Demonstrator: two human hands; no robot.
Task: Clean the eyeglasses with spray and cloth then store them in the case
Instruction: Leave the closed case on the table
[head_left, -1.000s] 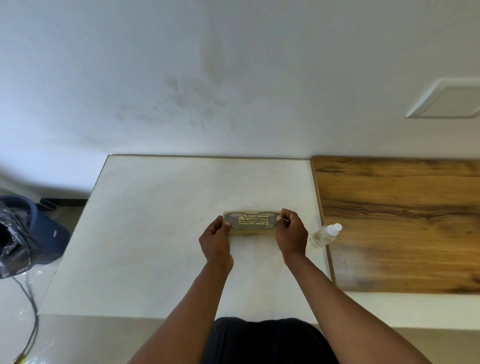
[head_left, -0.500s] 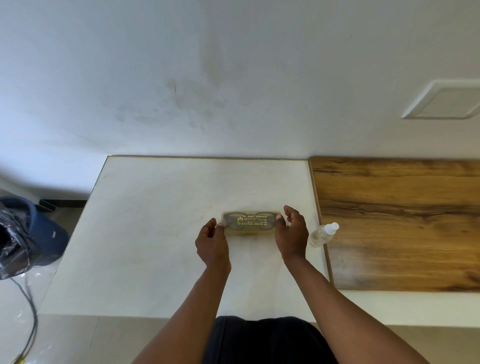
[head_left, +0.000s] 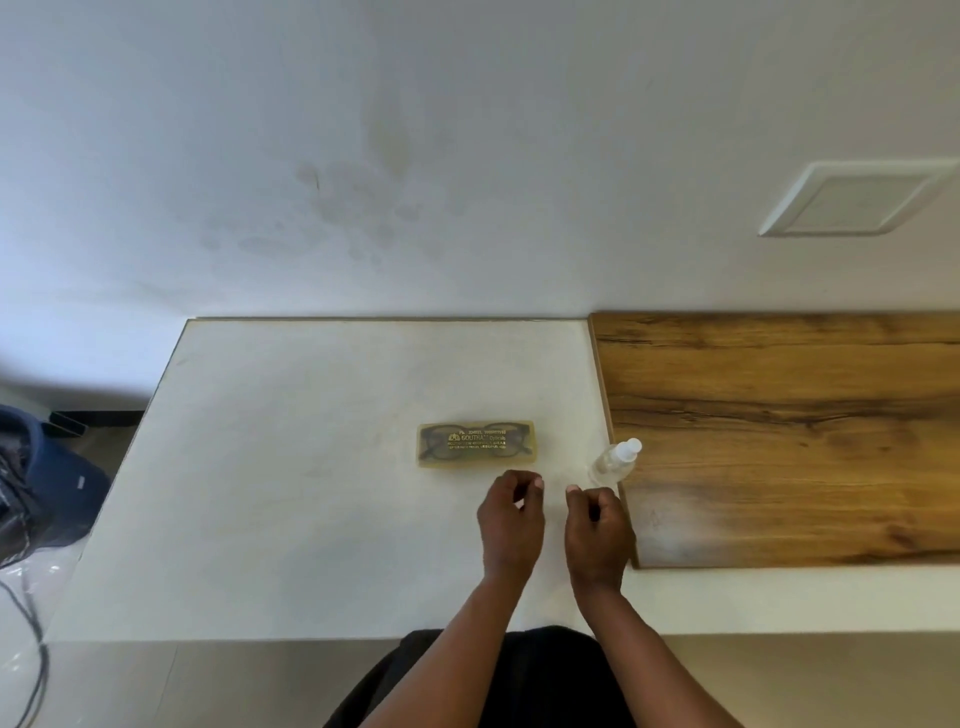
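Note:
A translucent yellowish case (head_left: 476, 445) with gold print lies closed on the white table (head_left: 291, 493), and dark-framed eyeglasses (head_left: 431, 441) show through its lid. A small clear spray bottle (head_left: 615, 460) with a white cap lies on its side to the case's right, at the edge of the wooden board. My left hand (head_left: 511, 525) and my right hand (head_left: 597, 530) hover side by side just in front of the case, apart from it, fingers loosely curled and holding nothing. No cloth is visible.
A wooden board (head_left: 789, 436) covers the table's right part. A white wall rises behind the table. On the floor at the left stand a dark blue bin (head_left: 47, 478) with a black bag and a cable (head_left: 31, 649).
Both hands have let go of the case's ends and drawn back toward me, coming close together. The case stays in place on the table.

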